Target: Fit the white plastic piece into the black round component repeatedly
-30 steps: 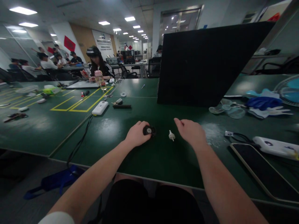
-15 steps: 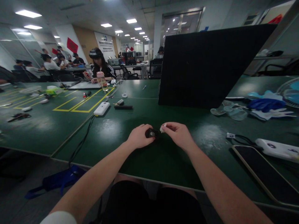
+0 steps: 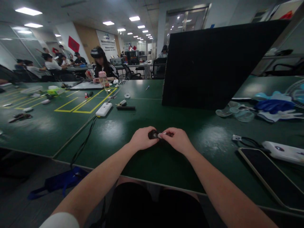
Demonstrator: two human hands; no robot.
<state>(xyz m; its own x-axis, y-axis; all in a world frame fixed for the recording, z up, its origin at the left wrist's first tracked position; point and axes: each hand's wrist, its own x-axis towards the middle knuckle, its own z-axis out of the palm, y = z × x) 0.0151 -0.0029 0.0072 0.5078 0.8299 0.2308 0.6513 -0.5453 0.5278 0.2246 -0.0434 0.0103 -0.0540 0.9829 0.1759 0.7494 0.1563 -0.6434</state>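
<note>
My left hand [image 3: 143,138] is closed around a small black object [image 3: 152,134] with a pale round spot on the side that faces right. What kind of object it is, I cannot make out. Pinched between the thumb and fingers of my right hand [image 3: 178,139] is a small white piece [image 3: 160,135], perhaps a wad of tissue. The white piece meets the right side of the black object, just above the green table [image 3: 163,167]. My fingers hide most of both things.
A large black panel [image 3: 209,66] stands beyond my hands. To the right lie a phone [image 3: 270,175], a white power bank [image 3: 285,152] and blue gloves [image 3: 275,106]. Ahead left are another power bank [image 3: 104,109], a black bar [image 3: 125,108] and a bottle [image 3: 104,81] near a seated person.
My right hand has moved left, bringing the white piece from just beside the black object up against it. My left hand keeps its hold, nearly in place.
</note>
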